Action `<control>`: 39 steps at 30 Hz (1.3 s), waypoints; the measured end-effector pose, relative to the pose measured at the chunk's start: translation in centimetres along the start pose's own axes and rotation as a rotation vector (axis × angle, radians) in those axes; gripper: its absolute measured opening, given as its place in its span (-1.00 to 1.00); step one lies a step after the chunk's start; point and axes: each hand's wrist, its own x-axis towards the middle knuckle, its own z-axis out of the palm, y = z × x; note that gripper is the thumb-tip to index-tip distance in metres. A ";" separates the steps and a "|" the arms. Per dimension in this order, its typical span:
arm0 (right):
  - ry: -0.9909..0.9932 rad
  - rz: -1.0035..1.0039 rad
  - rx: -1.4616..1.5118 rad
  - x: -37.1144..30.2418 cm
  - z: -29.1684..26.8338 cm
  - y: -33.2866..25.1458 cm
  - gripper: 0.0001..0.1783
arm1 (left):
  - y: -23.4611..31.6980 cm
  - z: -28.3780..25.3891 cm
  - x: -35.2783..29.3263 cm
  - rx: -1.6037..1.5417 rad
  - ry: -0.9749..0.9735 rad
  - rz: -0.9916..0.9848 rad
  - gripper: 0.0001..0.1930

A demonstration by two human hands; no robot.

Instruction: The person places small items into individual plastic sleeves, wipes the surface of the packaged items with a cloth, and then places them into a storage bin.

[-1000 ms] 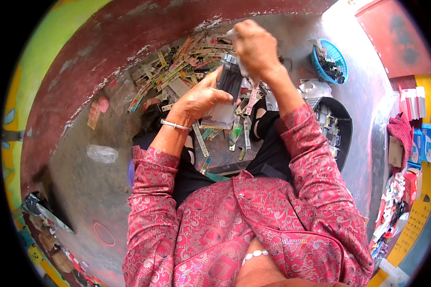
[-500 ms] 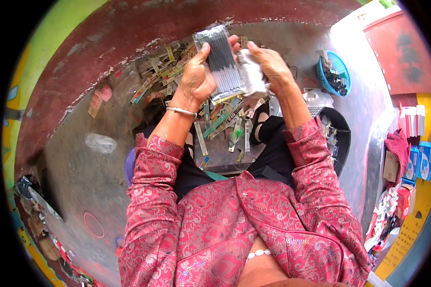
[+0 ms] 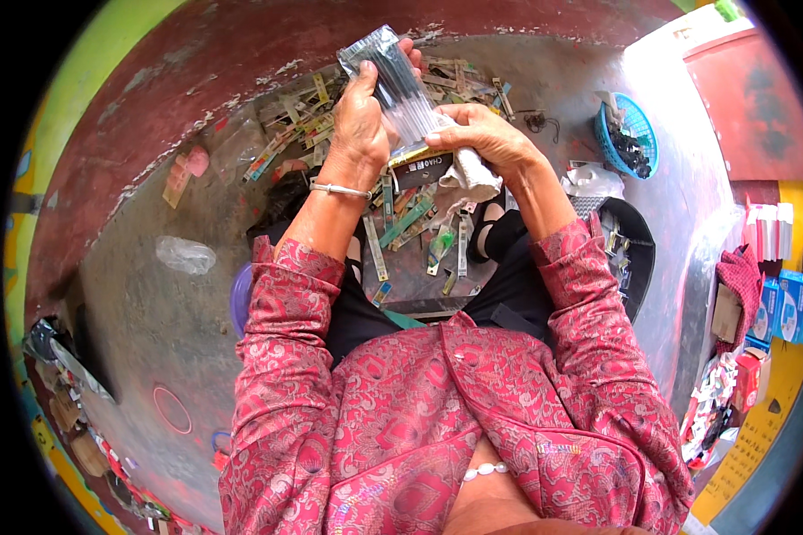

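My left hand [image 3: 363, 125] is closed around a clear plastic pack of thin dark sticks [image 3: 400, 85], its thumb across the front and fingertips showing past the far edge. The pack tilts, its top leaning left. My right hand [image 3: 486, 134] pinches the pack's lower right end with thumb and fingers. A crumpled white cloth [image 3: 470, 176] hangs from under that same hand. At the pack's lower end a dark printed flap [image 3: 422, 169] shows. Below, many long narrow packaged strips [image 3: 408, 218] lie scattered on the floor between my feet.
A blue plastic basket [image 3: 633, 134] with dark pieces stands at the far right. Close to my right leg is a black tub [image 3: 638, 254] with small items. A clear plastic bag [image 3: 186, 255] lies on the floor at left. Blue boxes [image 3: 791, 303] are stacked at the right edge.
The pack has shifted slightly left and tilted. My right hand has moved left onto its lower end, and the white cloth now hangs lower, below that hand.
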 end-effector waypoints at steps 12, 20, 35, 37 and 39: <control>0.055 -0.030 -0.035 -0.4 0.2 -0.2 -0.79 | 0.9 -0.7 0.1 -0.219 -0.079 -0.032 -0.61; 0.089 -0.153 -0.158 -0.8 -1.8 -2.3 -0.74 | -1.2 0.5 -3.8 -0.177 -0.262 -0.318 -0.39; 0.994 -0.595 -0.671 -1.6 -3.5 -3.2 -0.73 | -1.8 -0.4 -1.4 -0.100 0.030 -0.210 -0.59; 0.977 -0.843 -0.882 -0.9 -1.1 -3.1 -0.74 | -2.2 -0.3 -1.5 -0.039 0.031 -0.197 -0.59; 0.885 -0.942 -1.250 0.8 0.5 -1.2 -0.74 | -2.8 0.0 -1.6 0.005 -0.009 -0.187 -0.58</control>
